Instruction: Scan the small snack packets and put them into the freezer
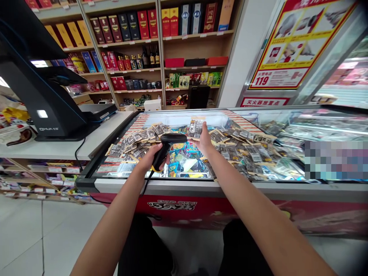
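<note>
My left hand (153, 158) is wrapped round the handle of a black barcode scanner (173, 138), whose head points right. A cable hangs from the bottom of its grip. In my right hand (204, 141) is a small clear packet (196, 128) with dark contents and a pale border, held up just right of the scanner's head. Many similar packets lie on the glass freezer top, in a heap (143, 137) on the left and a larger heap (244, 147) on the right. Colourful wrapped goods (184, 161) show through the glass between the heaps.
A black checkout terminal (54, 103) stands on the white counter (69, 147) at left. Shelves (126, 42) of boxes and bottles line the back wall. A red and yellow poster (301, 42) hangs at right. The freezer's front edge (230, 188) runs close before my body.
</note>
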The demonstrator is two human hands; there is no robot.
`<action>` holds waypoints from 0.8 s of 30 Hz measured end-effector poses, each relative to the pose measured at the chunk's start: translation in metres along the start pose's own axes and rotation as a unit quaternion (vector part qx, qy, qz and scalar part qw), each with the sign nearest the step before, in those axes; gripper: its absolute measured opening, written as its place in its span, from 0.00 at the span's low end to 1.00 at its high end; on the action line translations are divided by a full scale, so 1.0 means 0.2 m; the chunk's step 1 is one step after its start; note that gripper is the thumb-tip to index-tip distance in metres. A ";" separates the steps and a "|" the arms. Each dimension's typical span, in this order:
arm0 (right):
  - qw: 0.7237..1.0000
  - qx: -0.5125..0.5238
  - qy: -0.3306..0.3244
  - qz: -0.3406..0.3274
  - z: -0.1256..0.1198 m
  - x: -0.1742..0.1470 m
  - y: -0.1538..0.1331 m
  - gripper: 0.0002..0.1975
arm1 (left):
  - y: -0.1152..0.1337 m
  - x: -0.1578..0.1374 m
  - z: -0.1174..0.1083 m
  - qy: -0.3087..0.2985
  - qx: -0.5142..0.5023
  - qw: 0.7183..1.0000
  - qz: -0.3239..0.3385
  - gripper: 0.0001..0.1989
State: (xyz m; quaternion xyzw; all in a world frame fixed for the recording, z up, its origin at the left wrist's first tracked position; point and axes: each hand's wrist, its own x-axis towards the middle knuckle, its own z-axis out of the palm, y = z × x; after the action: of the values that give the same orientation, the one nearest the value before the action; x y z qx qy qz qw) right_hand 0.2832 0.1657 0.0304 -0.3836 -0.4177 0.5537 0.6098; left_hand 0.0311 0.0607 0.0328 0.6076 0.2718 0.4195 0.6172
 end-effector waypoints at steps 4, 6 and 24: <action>1.000 -0.010 0.004 0.001 0.01 0.00 0.01 0.37 | 0.01 0.00 -0.02 -0.045 -0.024 0.998 -0.022 0.35; 1.000 -0.014 0.000 -0.001 0.00 0.00 0.02 0.38 | 0.01 0.01 -0.03 -0.054 -0.028 0.998 -0.024 0.35; 1.000 0.007 0.003 -0.007 -0.01 -0.01 0.02 0.37 | 0.01 0.00 -0.03 -0.050 -0.022 0.998 -0.018 0.35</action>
State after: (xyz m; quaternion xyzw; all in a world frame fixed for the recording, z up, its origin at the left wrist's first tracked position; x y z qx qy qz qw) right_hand 0.2834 0.1646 0.0261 -0.3781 -0.4150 0.5508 0.6176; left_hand 0.0251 0.0636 0.0343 0.6095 0.2417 0.3832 0.6506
